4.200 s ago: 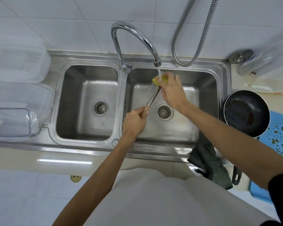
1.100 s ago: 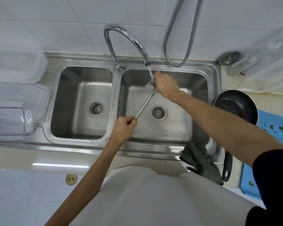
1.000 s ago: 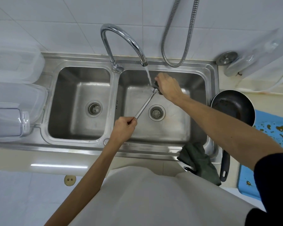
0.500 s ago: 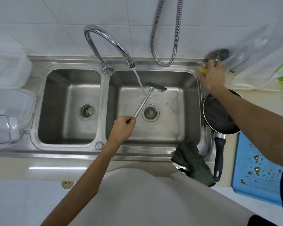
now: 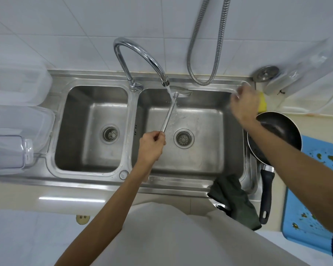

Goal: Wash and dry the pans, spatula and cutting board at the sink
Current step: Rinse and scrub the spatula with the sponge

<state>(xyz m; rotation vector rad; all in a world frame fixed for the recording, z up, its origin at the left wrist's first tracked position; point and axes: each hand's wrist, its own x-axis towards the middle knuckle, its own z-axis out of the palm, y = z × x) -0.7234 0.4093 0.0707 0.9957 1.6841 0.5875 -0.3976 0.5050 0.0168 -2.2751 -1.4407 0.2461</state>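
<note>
Left hand [image 5: 151,145] grips slim steel spatula [image 5: 168,116], blade under running faucet [image 5: 164,81].

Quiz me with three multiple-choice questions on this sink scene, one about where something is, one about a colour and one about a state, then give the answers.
1. Where is the pan?
A) in the left basin
B) just right of the sink
C) hanging on the wall

2. What colour is the cutting board?
A) blue
B) red
C) white

3. What is the tap doing?
A) it is off
B) running onto the spatula
C) running into the pan

Answers:
1 B, it sits past the sink's right rim.
2 A, the board at the far right is blue, with brownish spots.
3 B, its stream hits the spatula that the left hand holds by the handle.
</note>
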